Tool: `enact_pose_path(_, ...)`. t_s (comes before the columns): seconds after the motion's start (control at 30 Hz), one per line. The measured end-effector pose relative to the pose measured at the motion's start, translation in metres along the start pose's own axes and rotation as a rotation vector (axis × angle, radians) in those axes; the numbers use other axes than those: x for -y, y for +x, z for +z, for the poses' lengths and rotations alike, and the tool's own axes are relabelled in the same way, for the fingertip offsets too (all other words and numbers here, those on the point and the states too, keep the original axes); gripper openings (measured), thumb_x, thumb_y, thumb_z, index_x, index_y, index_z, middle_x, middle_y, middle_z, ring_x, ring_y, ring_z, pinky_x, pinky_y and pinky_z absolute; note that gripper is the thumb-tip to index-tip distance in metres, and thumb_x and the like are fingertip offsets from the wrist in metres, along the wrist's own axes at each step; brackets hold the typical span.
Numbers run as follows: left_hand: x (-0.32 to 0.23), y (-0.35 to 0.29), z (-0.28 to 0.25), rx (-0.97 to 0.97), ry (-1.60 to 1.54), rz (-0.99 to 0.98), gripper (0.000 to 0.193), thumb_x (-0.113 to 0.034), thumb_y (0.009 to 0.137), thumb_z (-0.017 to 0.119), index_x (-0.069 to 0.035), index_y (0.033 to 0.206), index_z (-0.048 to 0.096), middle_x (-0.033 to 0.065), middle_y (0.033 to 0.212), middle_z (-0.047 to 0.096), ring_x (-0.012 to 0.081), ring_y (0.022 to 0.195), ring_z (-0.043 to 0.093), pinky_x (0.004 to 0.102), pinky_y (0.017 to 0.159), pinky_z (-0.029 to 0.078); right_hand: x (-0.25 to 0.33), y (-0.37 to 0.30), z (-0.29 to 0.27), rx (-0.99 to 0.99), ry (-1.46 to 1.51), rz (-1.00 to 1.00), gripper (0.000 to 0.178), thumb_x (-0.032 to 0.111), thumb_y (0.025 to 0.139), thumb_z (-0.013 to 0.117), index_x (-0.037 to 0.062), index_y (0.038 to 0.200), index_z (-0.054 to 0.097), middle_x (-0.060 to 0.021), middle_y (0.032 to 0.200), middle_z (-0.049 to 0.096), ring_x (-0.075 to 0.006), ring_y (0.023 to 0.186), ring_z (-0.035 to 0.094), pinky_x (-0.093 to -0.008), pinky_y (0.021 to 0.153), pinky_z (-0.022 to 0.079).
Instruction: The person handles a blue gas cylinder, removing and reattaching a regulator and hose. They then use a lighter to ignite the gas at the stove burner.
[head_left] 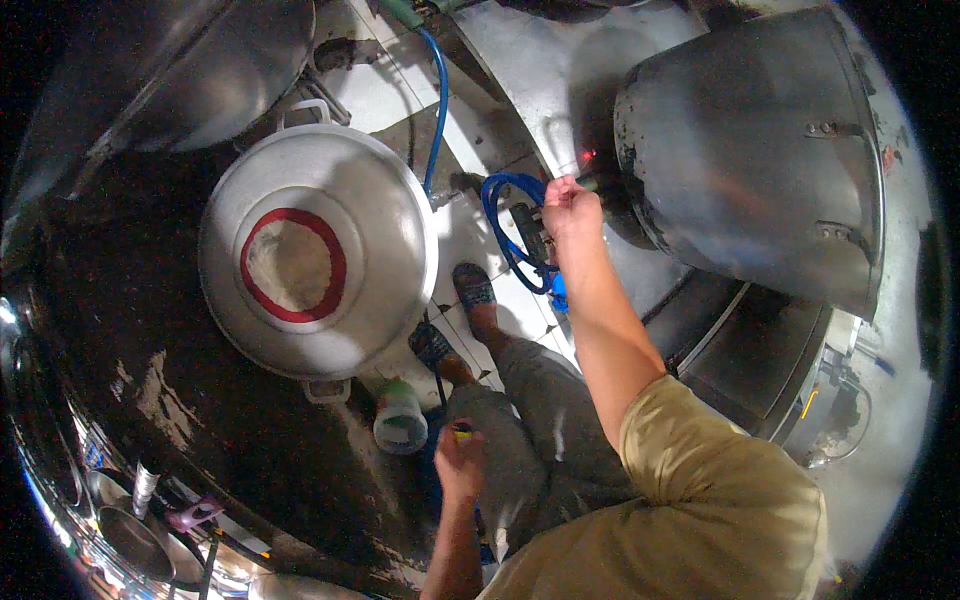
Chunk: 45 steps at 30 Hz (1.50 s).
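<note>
My right hand (pixel 573 208) is closed in a pinch beside the base of a big metal pot (pixel 750 160), and what it grips is too small to make out. A small red glow (pixel 588 155) shows just beyond its fingertips. Next to that wrist hangs a coiled blue hose (pixel 497 215) with a dark fitting (pixel 530 230). Lower down, by my left knee, my left hand (pixel 459 462) is curled around something with a yellow bit showing; the rest is hidden by the fingers.
At left stands a wide two-handled aluminium pan (pixel 390 240), with a red ring (pixel 335 265) around a pale middle. A translucent bucket (pixel 400 428) sits near my left foot. Large metal vessels (pixel 220 90) fill the far left; pans (pixel 135 540) lie at the lower left.
</note>
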<state>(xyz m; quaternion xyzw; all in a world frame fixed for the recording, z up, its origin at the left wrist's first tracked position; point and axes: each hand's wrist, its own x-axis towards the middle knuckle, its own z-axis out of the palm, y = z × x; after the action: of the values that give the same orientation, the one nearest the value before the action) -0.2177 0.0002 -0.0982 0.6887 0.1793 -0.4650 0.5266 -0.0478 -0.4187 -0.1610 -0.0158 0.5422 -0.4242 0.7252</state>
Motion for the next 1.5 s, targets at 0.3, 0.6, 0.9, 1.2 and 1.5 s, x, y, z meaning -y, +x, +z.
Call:
enact_pose_path(0.3, 0.019, -0.029, 0.039, 0.058, 0.305, 0.122, 0.036, -0.024, 0.087, 0.065, -0.002, 0.113, 0.057, 0.0213, 0.099, 0.063, 0.0366, 0.091, 0.065, 0.0419, 0.078, 0.05, 0.002, -0.005, 0.024, 0.138, 0.042, 0.097, 0.016, -0.003, 0.094, 0.037, -0.0043, 0.093, 0.052, -0.0094, 0.078, 0.059, -0.0165, 0.063, 0.06, -0.0278, 0.06, 0.058)
enact_pose_path(0.6, 0.006, -0.023, 0.027, -0.052, 0.549, 0.271, 0.032, -0.019, 0.085, 0.062, 0.002, 0.109, 0.056, 0.0255, 0.091, 0.063, 0.0446, 0.081, 0.064, 0.0478, 0.069, 0.051, -0.006, -0.21, -0.07, 0.369, -0.38, 0.499, 0.006, 0.008, 0.094, 0.051, 0.0068, 0.097, 0.056, -0.0045, 0.07, 0.054, -0.0165, 0.057, 0.051, -0.0297, 0.051, 0.045)
enact_pose_path(0.9, 0.007, -0.005, 0.014, -0.035, 0.796, 0.481, 0.048, -0.022, 0.079, 0.066, 0.008, 0.115, 0.053, 0.025, 0.1, 0.066, 0.0418, 0.086, 0.067, 0.0476, 0.074, 0.053, 0.24, -0.354, -0.105, 0.745, -0.968, -0.103, 0.013, 0.021, 0.097, 0.055, 0.0088, 0.096, 0.051, -0.0061, 0.069, 0.053, -0.0159, 0.054, 0.052, -0.0297, 0.049, 0.043)
enact_pose_path(1.2, 0.027, 0.011, -0.074, -0.116, 1.157, 0.584, 0.046, -0.026, 0.081, 0.066, 0.005, 0.113, 0.057, 0.0247, 0.098, 0.064, 0.0398, 0.089, 0.062, 0.0476, 0.081, 0.048, 0.532, -0.443, -0.3, -0.653, -1.466, -1.215, 0.012, 0.013, 0.091, 0.053, 0.0021, 0.092, 0.057, -0.0173, 0.081, 0.067, -0.0291, 0.07, 0.067, -0.0409, 0.059, 0.052)
enact_pose_path(1.5, -0.015, -0.118, -0.054, -0.141, 0.903, 0.384, 0.03, -0.018, 0.082, 0.067, 0.002, 0.102, 0.056, 0.0129, 0.081, 0.055, 0.0245, 0.073, 0.053, 0.0381, 0.065, 0.041, 0.614, -0.273, -0.414, -0.604, -2.092, -0.311, 0.024, 0.008, 0.085, 0.056, -0.0008, 0.103, 0.068, -0.0237, 0.107, 0.067, -0.0361, 0.101, 0.066, -0.0463, 0.085, 0.054)
